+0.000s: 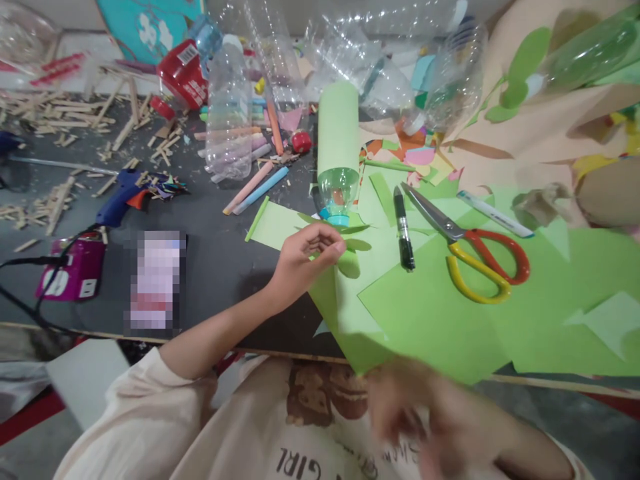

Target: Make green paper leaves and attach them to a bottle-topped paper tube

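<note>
My left hand [307,263] is over the table with thumb and fingers pinched together on a rounded green paper cutout [350,264]. Just beyond it lies a plastic bottle wrapped in pale green paper [339,127], its blue cap [338,219] toward me. My right hand [407,407] is low in front of my shirt, off the table edge and smeared by motion, so its fingers cannot be made out. Right of the cutout are a black pen [403,230] and scissors [453,230] with one red and one yellow handle loop, lying on green paper sheets [430,300].
A blue glue gun [120,197], a pixelated phone [156,280] and a magenta box [75,270] are on the left among wood sticks [60,203]. Clear plastic bottles [229,113], paper scraps [417,157] and a white-and-blue marker-like stick [495,213] are farther back.
</note>
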`<move>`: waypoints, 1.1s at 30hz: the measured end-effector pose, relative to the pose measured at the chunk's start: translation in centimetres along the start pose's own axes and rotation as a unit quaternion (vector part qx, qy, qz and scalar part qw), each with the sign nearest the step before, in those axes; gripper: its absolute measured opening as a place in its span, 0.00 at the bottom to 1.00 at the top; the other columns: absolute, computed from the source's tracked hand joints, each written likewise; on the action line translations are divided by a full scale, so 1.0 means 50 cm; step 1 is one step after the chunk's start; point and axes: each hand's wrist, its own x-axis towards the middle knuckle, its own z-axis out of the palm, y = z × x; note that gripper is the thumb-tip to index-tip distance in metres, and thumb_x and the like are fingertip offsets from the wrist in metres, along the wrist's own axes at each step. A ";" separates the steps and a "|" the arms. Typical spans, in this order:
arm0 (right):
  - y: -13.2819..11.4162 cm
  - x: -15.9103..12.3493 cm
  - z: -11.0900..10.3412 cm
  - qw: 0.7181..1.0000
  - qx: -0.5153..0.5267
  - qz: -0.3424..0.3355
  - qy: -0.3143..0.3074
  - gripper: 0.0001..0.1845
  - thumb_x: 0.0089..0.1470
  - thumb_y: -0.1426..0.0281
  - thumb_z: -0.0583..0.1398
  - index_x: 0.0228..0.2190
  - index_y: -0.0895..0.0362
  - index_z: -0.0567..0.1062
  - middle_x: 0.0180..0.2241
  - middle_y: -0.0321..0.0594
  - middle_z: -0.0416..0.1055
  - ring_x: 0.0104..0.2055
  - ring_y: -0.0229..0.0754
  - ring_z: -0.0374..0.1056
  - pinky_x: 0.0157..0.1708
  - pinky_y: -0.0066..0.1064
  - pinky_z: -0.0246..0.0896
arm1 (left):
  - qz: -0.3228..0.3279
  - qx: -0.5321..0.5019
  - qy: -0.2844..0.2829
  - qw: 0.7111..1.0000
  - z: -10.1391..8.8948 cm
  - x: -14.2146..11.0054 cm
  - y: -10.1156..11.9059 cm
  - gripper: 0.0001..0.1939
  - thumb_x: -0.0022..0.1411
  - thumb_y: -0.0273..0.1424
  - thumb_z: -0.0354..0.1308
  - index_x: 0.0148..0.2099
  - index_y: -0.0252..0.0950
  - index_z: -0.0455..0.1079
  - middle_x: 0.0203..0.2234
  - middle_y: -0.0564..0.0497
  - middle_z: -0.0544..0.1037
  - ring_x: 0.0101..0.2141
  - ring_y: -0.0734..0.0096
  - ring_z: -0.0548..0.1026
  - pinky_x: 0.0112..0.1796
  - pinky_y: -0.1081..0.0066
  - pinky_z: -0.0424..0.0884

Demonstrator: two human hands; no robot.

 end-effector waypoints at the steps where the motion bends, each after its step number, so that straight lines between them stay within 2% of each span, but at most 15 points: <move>1: -0.004 0.008 -0.013 0.996 0.016 -0.011 0.088 0.21 0.59 0.48 0.56 0.29 0.52 0.74 0.22 0.33 0.69 0.18 0.32 0.57 0.15 0.24 0.53 | 0.000 -0.005 0.010 1.000 0.003 0.001 -0.002 0.16 0.59 0.43 0.62 0.30 0.37 0.68 0.22 0.56 0.71 0.23 0.78 0.68 0.26 0.76 0.66; 3: -0.006 0.031 -0.046 0.971 0.017 -0.014 0.237 0.15 0.62 0.55 0.56 0.32 0.51 0.73 0.20 0.30 0.65 0.16 0.31 0.53 0.14 0.23 0.48 | 0.003 0.002 0.035 0.999 0.005 -0.001 -0.008 0.20 0.58 0.48 0.63 0.29 0.37 0.66 0.21 0.57 0.68 0.22 0.79 0.65 0.25 0.76 0.65; 4: -0.004 0.046 -0.063 0.959 0.012 -0.015 0.282 0.13 0.62 0.56 0.57 0.33 0.51 0.73 0.21 0.30 0.65 0.17 0.31 0.55 0.14 0.23 0.49 | 0.005 0.012 0.045 0.999 0.005 -0.002 -0.012 0.21 0.58 0.49 0.62 0.28 0.37 0.65 0.21 0.57 0.67 0.21 0.79 0.64 0.24 0.76 0.64; 6: 0.006 0.082 -0.093 0.947 -0.010 -0.020 0.321 0.15 0.59 0.53 0.59 0.35 0.51 0.71 0.23 0.31 0.66 0.20 0.33 0.58 0.18 0.25 0.54 | 0.007 0.036 0.056 0.998 0.004 -0.006 -0.019 0.22 0.59 0.50 0.61 0.29 0.37 0.64 0.20 0.58 0.65 0.20 0.79 0.62 0.24 0.76 0.62; 8: 0.021 0.119 -0.111 0.941 -0.044 -0.018 0.336 0.20 0.54 0.50 0.63 0.39 0.51 0.69 0.27 0.32 0.68 0.26 0.36 0.63 0.24 0.28 0.60 | 0.008 0.058 0.061 0.996 0.000 -0.007 -0.027 0.20 0.60 0.49 0.59 0.30 0.37 0.64 0.19 0.59 0.65 0.20 0.79 0.62 0.24 0.75 0.61; 10: 0.041 0.151 -0.117 0.941 -0.075 -0.013 0.330 0.26 0.45 0.50 0.68 0.38 0.52 0.68 0.29 0.32 0.67 0.29 0.37 0.64 0.27 0.30 0.60 | 0.006 0.071 0.057 0.996 -0.002 -0.006 -0.035 0.18 0.61 0.48 0.58 0.31 0.38 0.64 0.20 0.58 0.67 0.21 0.79 0.64 0.24 0.76 0.62; 14: 0.080 0.182 -0.116 0.940 -0.068 -0.032 0.332 0.24 0.47 0.48 0.66 0.33 0.53 0.69 0.26 0.31 0.64 0.26 0.36 0.60 0.26 0.30 0.57 | 0.010 0.077 0.042 0.996 -0.003 -0.003 -0.046 0.17 0.61 0.47 0.58 0.33 0.38 0.64 0.24 0.57 0.71 0.24 0.78 0.70 0.27 0.76 0.65; 19: 0.096 0.178 -0.122 0.935 -0.056 -0.048 0.348 0.22 0.47 0.49 0.66 0.30 0.54 0.70 0.25 0.32 0.65 0.27 0.36 0.61 0.28 0.31 0.59 | 0.019 0.076 0.015 0.997 -0.003 -0.006 -0.051 0.19 0.62 0.49 0.56 0.35 0.38 0.63 0.25 0.55 0.73 0.27 0.75 0.73 0.28 0.76 0.66; 22: 0.093 0.175 -0.126 0.933 -0.058 -0.047 0.353 0.21 0.47 0.50 0.66 0.28 0.54 0.70 0.24 0.33 0.66 0.27 0.37 0.62 0.28 0.32 0.60 | 0.017 0.079 0.018 0.997 -0.005 -0.006 -0.051 0.20 0.62 0.50 0.56 0.35 0.38 0.63 0.24 0.56 0.72 0.25 0.76 0.72 0.27 0.76 0.65; 29: 0.090 0.174 -0.131 0.937 -0.034 -0.031 0.345 0.20 0.46 0.52 0.68 0.29 0.55 0.73 0.25 0.34 0.69 0.26 0.36 0.64 0.28 0.31 0.63 | -0.022 0.050 -0.013 0.998 -0.007 0.003 -0.038 0.21 0.58 0.51 0.60 0.32 0.37 0.65 0.21 0.57 0.71 0.21 0.77 0.70 0.25 0.75 0.66; 33: 0.088 0.174 -0.133 0.939 -0.020 -0.035 0.342 0.22 0.44 0.51 0.68 0.29 0.55 0.73 0.25 0.33 0.69 0.25 0.35 0.64 0.27 0.30 0.63 | -0.024 0.048 0.021 0.998 -0.004 0.005 -0.039 0.20 0.58 0.49 0.61 0.30 0.37 0.64 0.19 0.58 0.70 0.20 0.78 0.69 0.24 0.76 0.67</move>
